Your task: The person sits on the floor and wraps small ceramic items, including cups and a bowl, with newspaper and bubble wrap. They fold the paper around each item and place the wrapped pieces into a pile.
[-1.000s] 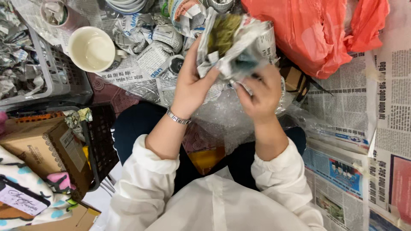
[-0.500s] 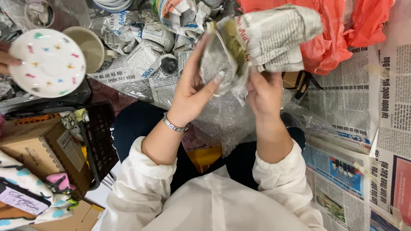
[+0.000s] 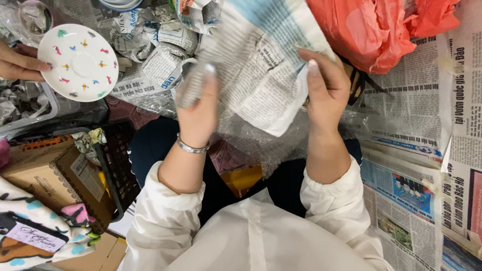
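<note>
Head view, newspaper sheet (image 3: 261, 65) now spread wide where a wrapped bundle was before, left hand (image 3: 198, 108) blurred, fingers closed on its left edge, right hand (image 3: 326, 88) pinching its right edge above bubble wrap (image 3: 261, 145), another person's hand (image 3: 20, 62) holding the dotted white saucer (image 3: 78, 62), now nearer.

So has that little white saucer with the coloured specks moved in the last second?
Yes. The saucer was out of sight; another person's hand has brought it in from the left, over the cup beside the crumpled newspaper bundles.
</note>
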